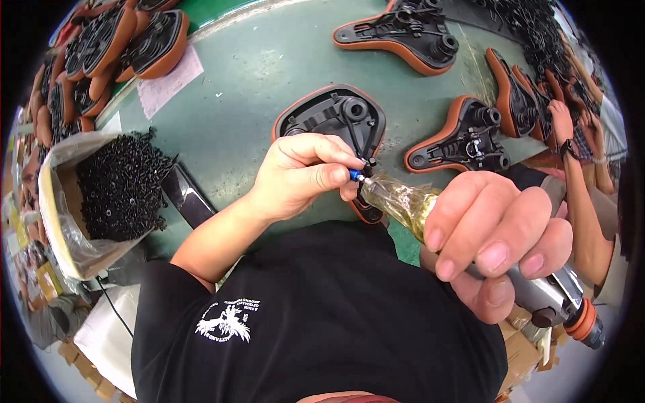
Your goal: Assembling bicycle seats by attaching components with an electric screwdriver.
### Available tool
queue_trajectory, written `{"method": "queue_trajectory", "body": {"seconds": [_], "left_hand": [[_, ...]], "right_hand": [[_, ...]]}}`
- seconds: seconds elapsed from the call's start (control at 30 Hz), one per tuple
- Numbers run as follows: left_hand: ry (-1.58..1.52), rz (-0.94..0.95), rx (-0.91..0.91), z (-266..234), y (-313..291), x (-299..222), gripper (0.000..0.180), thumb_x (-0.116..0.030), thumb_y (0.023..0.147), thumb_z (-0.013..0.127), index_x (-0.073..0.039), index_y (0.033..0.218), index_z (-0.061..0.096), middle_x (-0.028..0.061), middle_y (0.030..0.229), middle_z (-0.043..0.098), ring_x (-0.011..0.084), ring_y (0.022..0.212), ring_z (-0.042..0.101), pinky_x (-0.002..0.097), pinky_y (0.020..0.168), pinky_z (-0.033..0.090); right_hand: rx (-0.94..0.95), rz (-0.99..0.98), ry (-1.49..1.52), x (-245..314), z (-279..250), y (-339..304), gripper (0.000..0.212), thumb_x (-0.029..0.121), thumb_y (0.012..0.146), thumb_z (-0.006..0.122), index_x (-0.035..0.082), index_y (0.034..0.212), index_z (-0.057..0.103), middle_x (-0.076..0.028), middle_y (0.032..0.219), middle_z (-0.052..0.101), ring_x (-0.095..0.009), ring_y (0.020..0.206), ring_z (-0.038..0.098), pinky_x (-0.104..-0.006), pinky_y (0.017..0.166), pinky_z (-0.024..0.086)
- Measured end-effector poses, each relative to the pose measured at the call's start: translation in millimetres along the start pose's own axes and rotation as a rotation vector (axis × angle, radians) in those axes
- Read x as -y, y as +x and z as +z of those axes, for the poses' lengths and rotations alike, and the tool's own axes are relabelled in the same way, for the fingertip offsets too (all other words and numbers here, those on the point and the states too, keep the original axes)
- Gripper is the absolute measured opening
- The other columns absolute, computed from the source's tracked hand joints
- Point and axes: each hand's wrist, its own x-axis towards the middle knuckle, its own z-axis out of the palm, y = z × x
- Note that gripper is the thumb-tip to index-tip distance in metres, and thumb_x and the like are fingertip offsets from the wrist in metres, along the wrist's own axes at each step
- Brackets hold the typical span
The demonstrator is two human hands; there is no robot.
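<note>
My right hand (494,242) is wrapped around an air screwdriver (551,295), its silver body and orange-black tail showing beyond the palm. Yellowish clear tape (400,198) covers the tool's nose. At the nose's tip, my left hand (302,171) pinches the blue-collared driver bit (355,175) between thumb and forefinger. Whether a screw is also in that pinch cannot be made out. Behind and beneath my left hand, a bicycle saddle (329,111) lies upside down on the green table (228,107), its black underside up and brown edge around it. My hand hides part of it.
A lined box (60,201) of small black screws (121,188) stands at the left, beside a dark phone-like slab (187,195). Upturned saddles lie at the far side (403,40) and right (460,138), with more stacked far left (158,47). A co-worker's arm (571,168) reaches in at right.
</note>
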Motion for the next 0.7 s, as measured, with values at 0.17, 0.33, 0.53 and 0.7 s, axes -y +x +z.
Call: {"method": "queue_trajectory", "body": {"seconds": [0.17,0.33,0.53,0.7], "left_hand": [[0.312,0.053,0.016,-5,10,4,0.022,-0.011,0.098,0.078,0.002,0.116,0.077,0.0188,0.105,0.072,0.0236,0.089,0.07,0.0333,0.077,0.059],[0.055,-0.189,0.082,-1,17,-10,0.017,-0.004,0.1,0.074,0.006,0.113,0.076,0.0167,0.105,0.074,0.0201,0.09,0.074,0.0309,0.076,0.061],[1.504,0.42,0.331,-30,69,-52,0.071,-0.037,0.073,0.095,-0.003,0.13,0.07,0.0145,0.13,0.068,0.0369,0.125,0.064,0.0472,0.107,0.051],[1.529,0.078,0.464,-66,114,-49,0.065,-0.02,0.07,0.095,-0.005,0.127,0.068,0.0172,0.141,0.062,0.0372,0.131,0.062,0.0459,0.11,0.051]], "right_hand": [[0.049,0.045,-0.033,8,-12,-10,0.028,0.006,0.097,0.067,0.008,0.12,0.051,-0.013,0.115,0.064,-0.019,0.076,0.07,-0.0382,0.071,0.063],[-0.016,0.041,-0.066,9,-10,-15,0.029,0.003,0.096,0.067,0.009,0.12,0.051,-0.013,0.113,0.064,-0.019,0.075,0.071,-0.0382,0.071,0.063],[0.027,0.05,-0.29,11,-16,-11,0.038,-0.001,0.093,0.065,0.008,0.126,0.049,-0.017,0.116,0.064,-0.021,0.074,0.069,-0.0433,0.071,0.06],[-0.066,0.143,-0.369,-7,-20,-11,0.035,-0.008,0.096,0.057,0.008,0.126,0.047,-0.021,0.116,0.062,-0.022,0.08,0.065,-0.0474,0.083,0.058]]}}
